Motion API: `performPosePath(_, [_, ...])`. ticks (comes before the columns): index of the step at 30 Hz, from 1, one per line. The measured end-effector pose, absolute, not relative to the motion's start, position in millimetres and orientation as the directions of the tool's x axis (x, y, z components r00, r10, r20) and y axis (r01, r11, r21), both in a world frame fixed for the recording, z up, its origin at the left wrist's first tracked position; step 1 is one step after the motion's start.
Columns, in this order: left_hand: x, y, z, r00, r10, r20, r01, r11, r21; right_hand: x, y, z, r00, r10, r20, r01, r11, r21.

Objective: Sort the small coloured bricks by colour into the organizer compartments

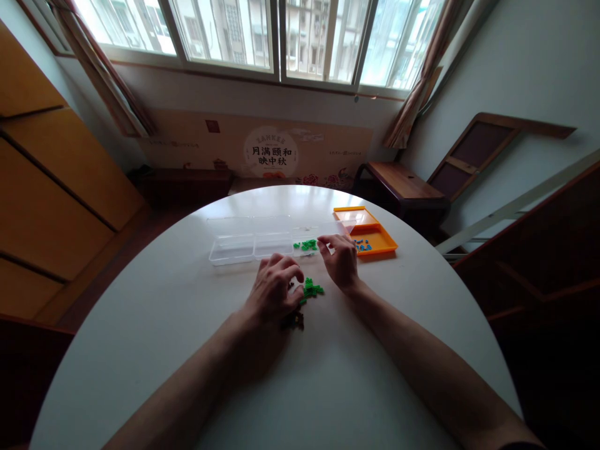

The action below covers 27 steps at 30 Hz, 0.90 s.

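My left hand (pixel 276 284) rests low over the table, fingers curved, with a gap between thumb and forefinger. Right beside its fingertips lies a loose pile of small green toy bricks (pixel 310 289). A few dark brown pieces (pixel 295 322) sit just below that hand, partly covered by it. My right hand (pixel 340 259) is pinched above the right part of a clear plastic compartment box (pixel 232 250); whatever is between the fingertips is too small to make out. More green bricks (pixel 305 245) lie in the box compartment by those fingertips.
An orange tray (pixel 387 240) with small blue pieces (pixel 362 245) stands behind my right hand, partly hidden by it. Everything lies on a round white table (pixel 154 325). Beyond its far edge are a wooden stool (pixel 403 181), a printed panel (pixel 187 140) and windows.
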State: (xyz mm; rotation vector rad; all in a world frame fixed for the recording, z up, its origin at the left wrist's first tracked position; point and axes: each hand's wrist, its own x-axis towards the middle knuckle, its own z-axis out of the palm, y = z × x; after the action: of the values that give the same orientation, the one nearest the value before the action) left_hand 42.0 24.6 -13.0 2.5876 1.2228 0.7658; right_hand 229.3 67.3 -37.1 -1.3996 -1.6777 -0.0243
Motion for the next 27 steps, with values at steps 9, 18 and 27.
performPosePath(9, [43, 25, -11, 0.665, 0.717, 0.208, 0.684, -0.697, 0.217, 254, 52, -10, -0.345, 0.857, 0.382, 0.638, 0.513, -0.575])
performPosePath(18, [46, 23, -7, 0.671, 0.701, 0.24, 0.677, -0.712, 0.187, 257, 48, 0, -0.64, 0.768, -0.032, 0.604, 0.476, -0.64])
performPosePath(27, [49, 25, -11, 0.621, 0.723, 0.303, 0.708, -0.683, 0.18, 251, 45, -8, -0.578, 0.811, 0.089, 0.616, 0.506, -0.604])
